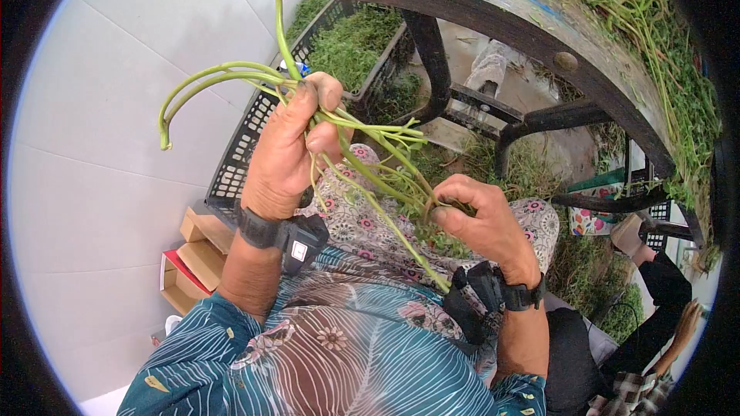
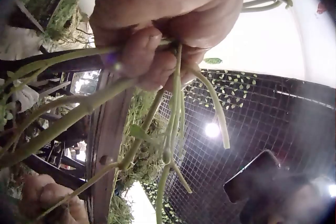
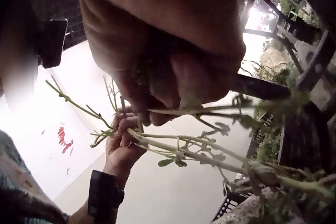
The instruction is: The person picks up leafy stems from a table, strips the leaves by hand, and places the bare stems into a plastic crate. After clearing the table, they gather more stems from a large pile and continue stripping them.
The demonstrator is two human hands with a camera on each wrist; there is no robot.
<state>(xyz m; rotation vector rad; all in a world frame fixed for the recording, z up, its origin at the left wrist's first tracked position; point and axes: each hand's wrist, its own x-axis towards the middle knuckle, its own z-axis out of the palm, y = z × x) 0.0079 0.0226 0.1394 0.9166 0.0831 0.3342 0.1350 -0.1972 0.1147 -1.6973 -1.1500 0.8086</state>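
Observation:
A bunch of long green stems point(image 1: 362, 150) stretches between both hands over the person's lap. My left hand point(image 1: 297, 142) grips the stems near their upper part, thumb and fingers curled round them, and their ends arc out to the left. In the left wrist view the left hand point(image 2: 157, 29) clamps the stems point(image 2: 173, 113) from above. My right hand point(image 1: 474, 219) pinches the lower, leafy end of the same bunch. The right wrist view shows the right hand point(image 3: 163, 66) closed on the stems point(image 3: 184, 148), with the left hand point(image 3: 123, 140) beyond.
A black plastic crate point(image 1: 254, 127) filled with greens stands on the pale floor ahead. A round dark table point(image 1: 539, 38) piled with more greens curves overhead at right. Cardboard boxes point(image 1: 196, 258) sit low left. Another person point(image 1: 663, 285) sits at the right edge.

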